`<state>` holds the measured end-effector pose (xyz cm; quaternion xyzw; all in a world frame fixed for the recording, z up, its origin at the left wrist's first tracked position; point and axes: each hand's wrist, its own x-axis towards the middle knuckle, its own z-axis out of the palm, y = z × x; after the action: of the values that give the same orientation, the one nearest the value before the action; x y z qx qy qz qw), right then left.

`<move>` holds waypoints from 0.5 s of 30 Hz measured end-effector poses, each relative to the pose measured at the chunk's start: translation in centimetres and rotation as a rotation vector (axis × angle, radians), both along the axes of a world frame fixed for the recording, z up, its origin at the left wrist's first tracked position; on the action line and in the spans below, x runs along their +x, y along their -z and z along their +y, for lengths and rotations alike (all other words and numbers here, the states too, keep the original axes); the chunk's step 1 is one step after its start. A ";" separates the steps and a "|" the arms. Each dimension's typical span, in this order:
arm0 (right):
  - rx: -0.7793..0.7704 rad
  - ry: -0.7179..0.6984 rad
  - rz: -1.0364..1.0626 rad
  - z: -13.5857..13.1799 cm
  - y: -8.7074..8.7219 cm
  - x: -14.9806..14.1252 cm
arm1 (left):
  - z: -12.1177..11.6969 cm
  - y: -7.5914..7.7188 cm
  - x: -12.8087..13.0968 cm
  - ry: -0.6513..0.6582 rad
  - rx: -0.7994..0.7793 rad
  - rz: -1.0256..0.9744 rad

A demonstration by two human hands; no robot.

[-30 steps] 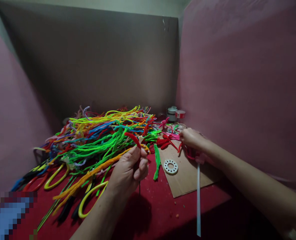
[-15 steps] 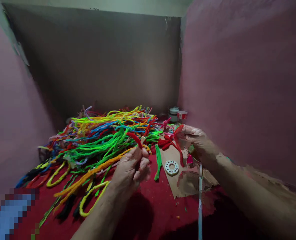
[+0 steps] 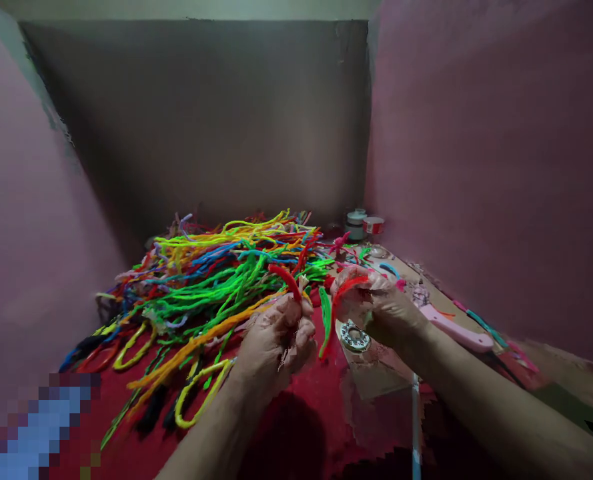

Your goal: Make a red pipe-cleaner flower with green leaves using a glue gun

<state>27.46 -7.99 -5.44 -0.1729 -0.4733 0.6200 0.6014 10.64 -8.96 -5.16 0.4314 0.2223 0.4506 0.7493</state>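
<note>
My left hand (image 3: 276, 333) is closed, its thumb and fingers pinching a short curved red pipe cleaner (image 3: 285, 277) that sticks up from the grip. A small pale tip shows beside that piece. Across from it, my right hand (image 3: 383, 303) is closed on another bent red pipe cleaner (image 3: 349, 287), whose end hangs down toward the left hand. A gap remains between the hands. Below the right hand lies a white ring with holes (image 3: 355, 337). A folded green pipe cleaner (image 3: 325, 313) rests between the hands.
A heap of colourful pipe cleaners (image 3: 226, 280) covers the left of the red cloth (image 3: 296, 433). Yellow loops lie at its front. A pink-handled tool (image 3: 456, 330) is by my right forearm. A jar (image 3: 356, 225) and a red-and-white tub (image 3: 373, 225) stand at the back.
My right hand has moved left, closer to the left hand, carrying its red pipe cleaner. The view has shifted slightly, and the pink-handled tool now shows. The left hand keeps its grip.
</note>
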 end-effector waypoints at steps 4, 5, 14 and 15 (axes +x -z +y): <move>0.127 0.114 -0.074 -0.2 0.1 0.2 | 0.4 0.3 -0.2 0.036 0.014 0.041; 0.178 0.159 -0.117 -0.3 0.2 0.4 | 0.5 0.4 -0.3 0.038 0.021 0.056; 0.340 0.017 -0.214 -0.2 0.4 1.3 | 0.2 1.0 -0.4 0.331 -0.006 0.081; 0.345 0.039 -0.218 0.0 0.4 1.3 | 0.2 1.0 -0.4 0.352 -0.014 0.075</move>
<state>28.79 -8.03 -5.88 -0.1424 -0.6315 0.4956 0.5791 10.22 -8.79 -6.13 0.4750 0.1741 0.2944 0.8108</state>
